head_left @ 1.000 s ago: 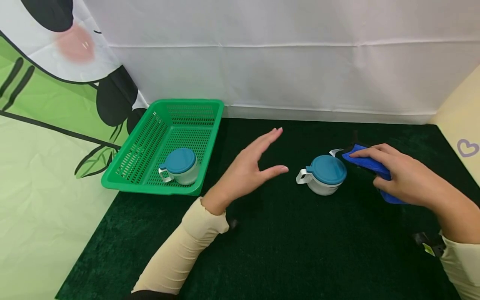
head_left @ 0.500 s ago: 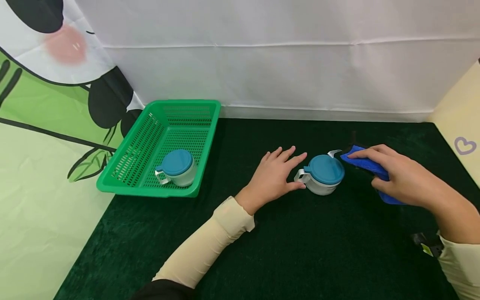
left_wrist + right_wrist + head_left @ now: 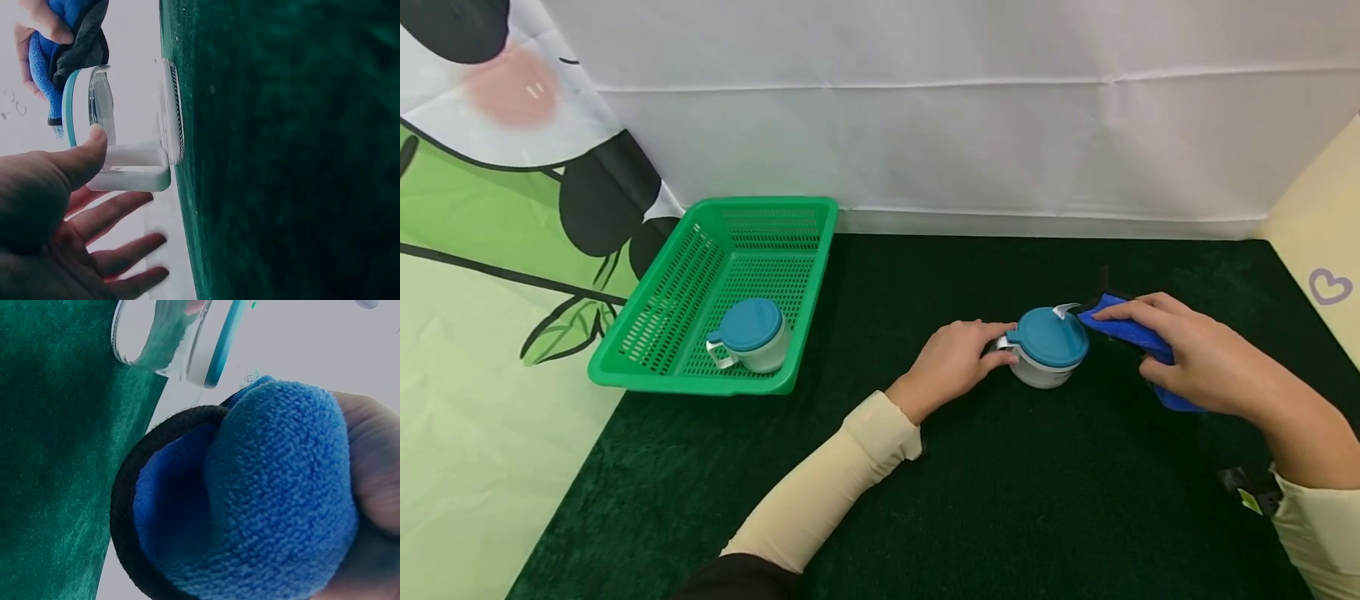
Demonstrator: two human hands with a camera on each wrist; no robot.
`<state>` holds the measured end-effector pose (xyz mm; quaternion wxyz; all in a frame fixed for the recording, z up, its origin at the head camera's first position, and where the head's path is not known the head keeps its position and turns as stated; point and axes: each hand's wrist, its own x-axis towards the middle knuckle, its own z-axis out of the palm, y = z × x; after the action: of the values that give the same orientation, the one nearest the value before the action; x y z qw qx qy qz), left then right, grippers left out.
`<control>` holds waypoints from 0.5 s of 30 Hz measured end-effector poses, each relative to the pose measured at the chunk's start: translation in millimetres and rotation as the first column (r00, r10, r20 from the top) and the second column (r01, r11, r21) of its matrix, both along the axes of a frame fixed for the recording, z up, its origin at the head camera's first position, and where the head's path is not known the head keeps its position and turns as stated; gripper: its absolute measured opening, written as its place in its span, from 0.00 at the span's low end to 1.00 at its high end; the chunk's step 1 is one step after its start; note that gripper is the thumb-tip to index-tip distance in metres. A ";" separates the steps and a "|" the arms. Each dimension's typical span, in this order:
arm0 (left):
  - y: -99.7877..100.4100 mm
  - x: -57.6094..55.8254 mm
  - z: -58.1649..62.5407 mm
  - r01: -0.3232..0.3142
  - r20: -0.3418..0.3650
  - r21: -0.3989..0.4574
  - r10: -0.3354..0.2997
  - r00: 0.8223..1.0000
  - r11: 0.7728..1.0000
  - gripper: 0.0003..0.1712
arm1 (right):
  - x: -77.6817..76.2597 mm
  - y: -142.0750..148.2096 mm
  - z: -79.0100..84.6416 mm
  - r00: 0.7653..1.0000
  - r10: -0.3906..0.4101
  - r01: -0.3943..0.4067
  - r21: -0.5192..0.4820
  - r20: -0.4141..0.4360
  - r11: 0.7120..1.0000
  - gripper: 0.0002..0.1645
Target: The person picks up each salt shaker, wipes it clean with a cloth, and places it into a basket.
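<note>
A clear glass seasoning jar (image 3: 1049,369) with a blue lid and a white handle (image 3: 134,181) stands upright on the dark green cloth. My left hand (image 3: 953,360) is at its handle, thumb and index finger pinching it from either side; the other fingers spread loosely below in the left wrist view. To the right of the jar, my right hand (image 3: 1206,354) grips a folded blue towel (image 3: 1138,333) with dark edging. The towel's white tag overlaps the lid's edge in the head view. In the right wrist view the bunched towel (image 3: 281,487) fills much of the frame.
A green perforated basket (image 3: 700,385) sits at the back left, holding a second jar (image 3: 751,327) with a blue lid and white handle. White sheeting (image 3: 925,142) hangs behind the table, and a printed panel (image 3: 482,350) stands on the left.
My left hand has moved right, from the space between basket and jar to the jar's handle, its thumb and index closing there. The right hand stays in place with the towel.
</note>
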<state>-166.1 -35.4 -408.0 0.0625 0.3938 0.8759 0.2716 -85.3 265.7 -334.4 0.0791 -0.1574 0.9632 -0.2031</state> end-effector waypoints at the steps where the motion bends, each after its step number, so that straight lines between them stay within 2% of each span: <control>1: 0.7 -0.3 0.0 -0.002 0.023 0.018 0.001 1.000 1.000 0.27 | 0.4 0.4 0.0 1.000 0.002 -0.002 -0.007 0.000 1.000 0.43; 4: 2.0 0.3 -0.2 -0.016 0.093 0.064 0.010 0.996 0.998 0.22 | 1.2 1.1 0.2 1.000 0.006 -0.007 -0.019 -0.005 1.000 0.43; 8: 3.3 0.9 -1.1 -0.042 0.131 0.106 0.028 0.991 0.994 0.14 | 1.8 1.5 0.7 1.000 0.007 -0.007 -0.023 -0.009 1.000 0.43; 12: 0.5 -0.7 -2.7 -0.079 0.129 0.166 0.058 0.990 0.983 0.12 | 2.5 1.5 1.5 1.000 -0.003 0.003 -0.023 -0.004 1.000 0.43; 15: -4.6 -2.8 0.4 -0.105 0.117 0.203 0.082 0.990 0.974 0.13 | 2.9 1.6 2.3 1.000 -0.016 0.016 -0.029 -0.002 0.999 0.43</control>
<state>-168.9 -40.0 -407.6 0.0554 0.3411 0.8555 0.3856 -82.4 267.3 -332.1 0.0740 -0.1511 0.9615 -0.2172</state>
